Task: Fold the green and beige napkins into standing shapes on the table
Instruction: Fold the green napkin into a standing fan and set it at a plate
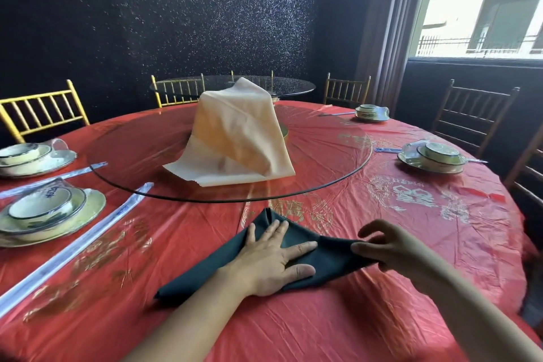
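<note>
Two hands worked the green napkin point(332, 256), flat on the table point(382, 317) near its front edge. Left hand point(273, 258) pressed its middle with straight fingers; right hand point(382, 247) pinched the right corner. Best, I judged, to anchor with the palm (slick cover) while folding that corner toward the apex. Apex pointed toward the beige napkin point(238, 138); long edge ran near-left to right.

Bright window point(482, 6) backlight; dim walls, bowed edges.
</note>
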{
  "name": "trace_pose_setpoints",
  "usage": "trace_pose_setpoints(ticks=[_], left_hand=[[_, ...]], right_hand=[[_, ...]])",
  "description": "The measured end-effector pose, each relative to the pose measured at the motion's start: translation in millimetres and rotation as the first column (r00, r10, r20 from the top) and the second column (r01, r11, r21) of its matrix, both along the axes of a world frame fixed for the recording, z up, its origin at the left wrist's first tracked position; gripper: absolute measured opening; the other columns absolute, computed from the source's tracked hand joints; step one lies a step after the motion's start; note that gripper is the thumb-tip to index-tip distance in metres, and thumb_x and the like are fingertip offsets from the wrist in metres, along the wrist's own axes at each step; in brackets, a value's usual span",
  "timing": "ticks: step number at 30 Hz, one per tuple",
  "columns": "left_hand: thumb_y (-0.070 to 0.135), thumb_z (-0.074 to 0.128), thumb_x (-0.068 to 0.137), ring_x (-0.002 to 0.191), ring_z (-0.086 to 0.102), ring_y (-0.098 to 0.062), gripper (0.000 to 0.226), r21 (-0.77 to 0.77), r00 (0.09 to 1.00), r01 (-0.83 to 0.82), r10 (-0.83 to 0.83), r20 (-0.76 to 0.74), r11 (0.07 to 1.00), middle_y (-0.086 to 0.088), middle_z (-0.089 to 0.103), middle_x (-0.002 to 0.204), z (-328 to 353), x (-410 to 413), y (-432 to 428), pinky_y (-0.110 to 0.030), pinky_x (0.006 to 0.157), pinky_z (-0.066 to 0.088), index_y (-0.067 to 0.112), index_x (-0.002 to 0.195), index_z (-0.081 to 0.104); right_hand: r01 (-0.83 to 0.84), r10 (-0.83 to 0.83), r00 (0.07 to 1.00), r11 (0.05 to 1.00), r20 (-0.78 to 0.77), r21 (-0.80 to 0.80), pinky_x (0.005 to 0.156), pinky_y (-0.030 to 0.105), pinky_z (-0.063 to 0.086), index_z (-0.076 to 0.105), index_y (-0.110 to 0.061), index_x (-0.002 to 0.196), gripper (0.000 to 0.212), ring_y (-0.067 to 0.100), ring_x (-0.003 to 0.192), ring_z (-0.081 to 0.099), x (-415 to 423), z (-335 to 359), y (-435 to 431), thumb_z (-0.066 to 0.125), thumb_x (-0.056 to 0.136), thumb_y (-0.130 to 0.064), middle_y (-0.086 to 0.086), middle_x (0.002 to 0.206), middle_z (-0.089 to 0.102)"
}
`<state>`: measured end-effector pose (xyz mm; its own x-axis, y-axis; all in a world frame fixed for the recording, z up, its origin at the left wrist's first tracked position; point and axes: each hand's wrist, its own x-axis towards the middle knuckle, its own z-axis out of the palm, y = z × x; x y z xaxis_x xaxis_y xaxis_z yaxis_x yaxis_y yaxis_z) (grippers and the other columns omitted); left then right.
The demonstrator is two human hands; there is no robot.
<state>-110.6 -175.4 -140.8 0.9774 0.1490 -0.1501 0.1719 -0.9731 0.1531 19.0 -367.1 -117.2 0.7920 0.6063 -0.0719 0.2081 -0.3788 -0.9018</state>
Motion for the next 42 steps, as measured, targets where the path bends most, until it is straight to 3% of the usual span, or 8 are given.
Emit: trace_pose_setpoints(ticks=[3,7,12,20,24,29,37,42], left_hand=[[0.068,0.02,0.087,0.143,-0.019,-0.019,0.054,0.016,1.0,0.005,-0.005,-0.006,1.0,-0.008,-0.012,0.157,0.9,0.9,-0.3,-0.056,0.112,-0.015,0.057,0.138,0.006],[0.067,0.022,0.088,0.143,-0.019,-0.018,0.054,0.016,1.0,-0.001,0.001,0.0,1.0,-0.007,-0.012,0.157,1.2,0.5,-0.7,-0.055,0.112,-0.016,0.057,0.138,0.005],[0.066,0.024,0.088,0.143,-0.017,-0.019,0.056,0.043,1.0,0.001,0.0,-0.019,0.999,-0.007,-0.012,0.157,4.2,1.0,-1.1,-0.057,0.112,-0.013,0.056,0.138,0.003],[0.061,0.025,0.091,0.145,-0.007,-0.023,0.054,0.087,0.993,0.027,-0.016,-0.117,0.996,-0.008,0.0,0.157,17.5,9.3,0.8,-0.063,0.11,-0.008,0.047,0.142,0.015],[0.034,0.033,0.098,0.141,0.014,-0.016,0.044,-0.081,0.997,-0.047,0.052,0.06,0.996,0.008,0.031,0.146,18.1,16.5,14.9,-0.063,0.11,-0.008,0.045,0.14,0.025],[0.037,0.036,0.097,0.135,0.02,-0.017,0.04,-0.037,0.989,-0.076,0.08,0.124,0.996,0.008,0.036,0.138,7.2,19.1,16.7,-0.06,0.111,-0.006,0.04,0.137,0.036],[0.032,0.036,0.098,0.137,0.028,-0.012,0.038,-0.39,0.961,-0.081,0.175,0.213,0.917,0.008,0.043,0.142,12.1,17.0,24.5,-0.048,0.116,-0.002,0.033,0.136,0.041],[0.032,0.055,0.089,0.123,0.042,-0.005,0.033,-0.274,0.849,0.124,0.041,0.527,0.954,0.006,0.054,0.129,19.0,-6.1,25.4,-0.021,0.109,0.026,0.024,0.12,0.059]], right_hand=[[0.123,-0.077,0.981,0.957,-0.178,0.264,0.045,0.018,0.043,0.06,-0.007,0.092,0.017,0.013,0.061,0.055,-12.5,-1.0,0.2,0.07,0.078,-0.008,0.008,0.076,0.064],[0.017,0.052,0.985,0.923,-0.168,0.385,0.048,0.013,0.042,0.064,-0.007,0.085,0.013,0.004,0.055,0.056,-44.0,-8.7,11.9,0.067,0.076,0.002,-0.001,0.066,0.065],[0.024,-0.058,0.905,0.996,0.422,0.085,0.068,0.026,0.046,0.06,-0.026,0.081,0.011,0.012,0.075,0.061,-50.4,-29.1,30.7,0.062,0.07,-0.027,-0.003,0.081,0.064],[0.04,0.024,0.638,0.997,0.77,-0.063,0.071,0.015,0.038,0.07,-0.02,0.103,0.036,0.015,0.078,0.066,-60.7,-40.6,32.4,0.059,0.069,-0.012,-0.007,0.09,0.067],[0.016,0.064,0.555,0.996,0.83,-0.087,0.064,0.015,0.045,0.072,-0.021,0.096,0.03,0.013,0.072,0.067,-62.9,-34.0,32.7,0.059,0.07,-0.017,-0.009,0.086,0.068],[-0.095,0.202,0.405,0.979,0.892,-0.179,0.062,0.017,0.052,0.073,-0.024,0.086,0.032,0.008,0.073,0.066,-70.9,-26.9,42.1,0.043,0.076,-0.025,-0.011,0.089,0.07],[-0.138,0.358,0.426,0.933,0.831,-0.332,0.065,0.015,0.054,0.075,-0.021,0.085,0.037,0.007,0.079,0.069,-70.2,-36.6,55.6,0.04,0.074,-0.028,-0.007,0.096,0.073],[-0.164,0.361,0.465,0.932,0.808,-0.323,0.068,0.014,0.054,0.075,-0.022,0.088,0.053,0.004,0.082,0.069,-66.6,-41.7,54.8,0.026,0.094,-0.042,-0.009,0.096,0.073]])
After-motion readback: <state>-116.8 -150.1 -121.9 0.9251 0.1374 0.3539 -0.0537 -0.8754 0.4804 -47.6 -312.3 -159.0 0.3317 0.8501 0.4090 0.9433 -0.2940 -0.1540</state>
